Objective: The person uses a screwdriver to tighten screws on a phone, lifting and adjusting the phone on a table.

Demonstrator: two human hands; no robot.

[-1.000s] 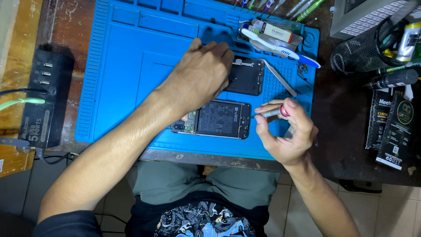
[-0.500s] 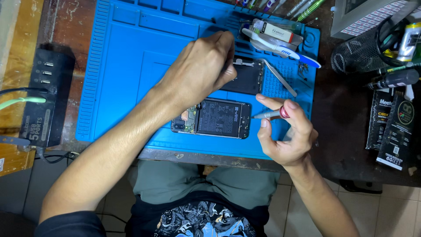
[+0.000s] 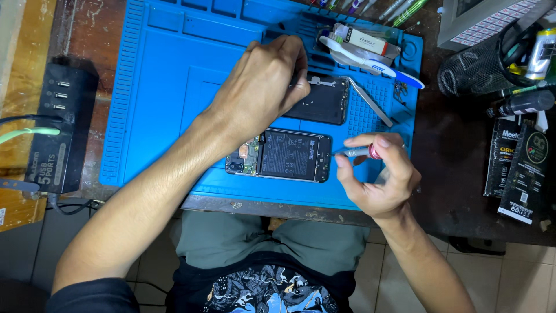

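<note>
Here, at the centre of the frame, an opened phone (image 3: 281, 155) lies on the blue mat (image 3: 156, 116), its black battery with a white label showing. The right hand (image 3: 379, 177) pinches a small screwdriver (image 3: 356, 152) just beside the phone's right edge. The left hand (image 3: 260, 87) is curled, fingertips down on the dark back cover (image 3: 324, 104) above. At far right lie two black rectangular packages (image 3: 518, 168) with orange and white print; a white boxed tube (image 3: 365, 42) sits at upper centre.
</note>
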